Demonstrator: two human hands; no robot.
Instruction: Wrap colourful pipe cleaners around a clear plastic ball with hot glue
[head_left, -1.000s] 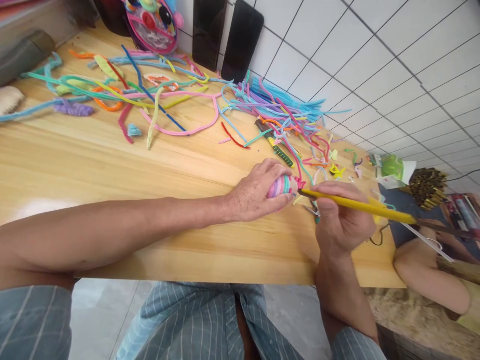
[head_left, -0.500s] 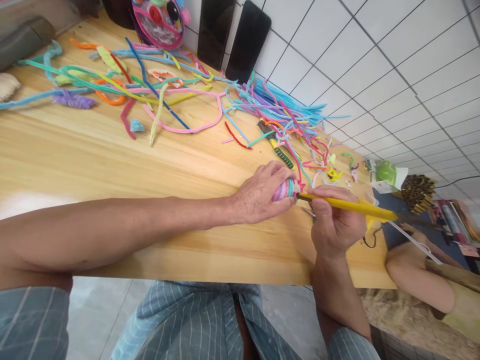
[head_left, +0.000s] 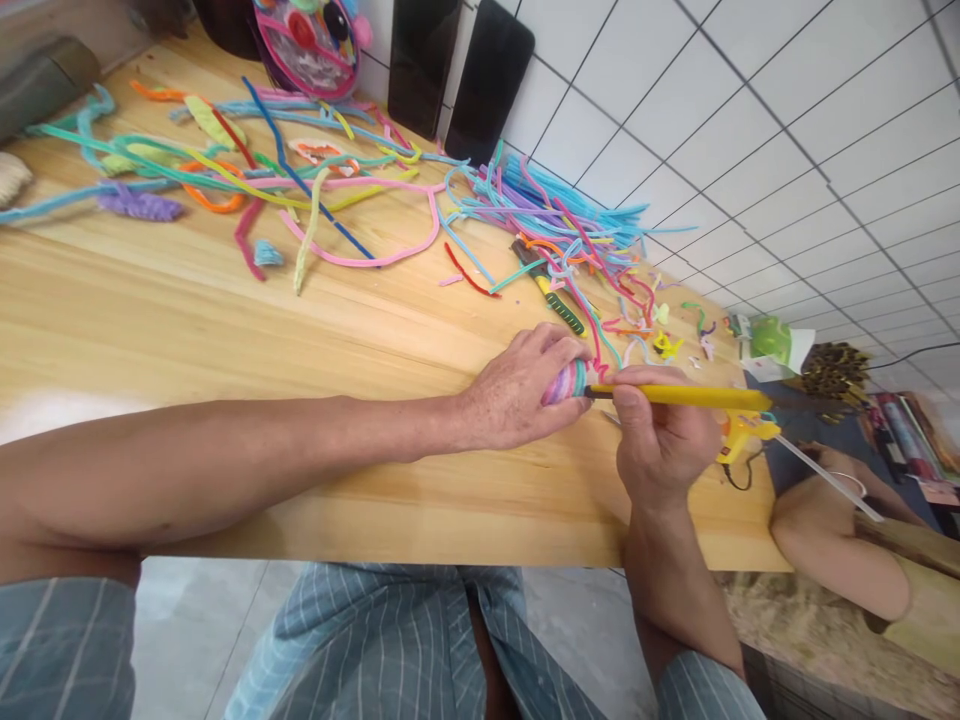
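Observation:
My left hand is closed around a small rounded piece striped in purple, pink and teal, holding it low over the table. Part of the piece is hidden under my fingers. Pinched in my right hand is a slim yellow-handled tool. Its dark tip touches or nearly touches the right side of the striped piece. What kind of tool it is, I cannot tell. Just beyond the hands lie pink and teal pipe cleaners and a green-and-yellow-handled cutter or pliers.
A large heap of pipe cleaners lies against the tiled wall, with more strewn at the left. Two dark phones lean on the wall. To the right are a yellow glue gun with a white stick and another person's arm.
My right hand has shifted slightly left and the yellow tool lies more level. The glue gun shows more fully. My left hand stays on the striped piece.

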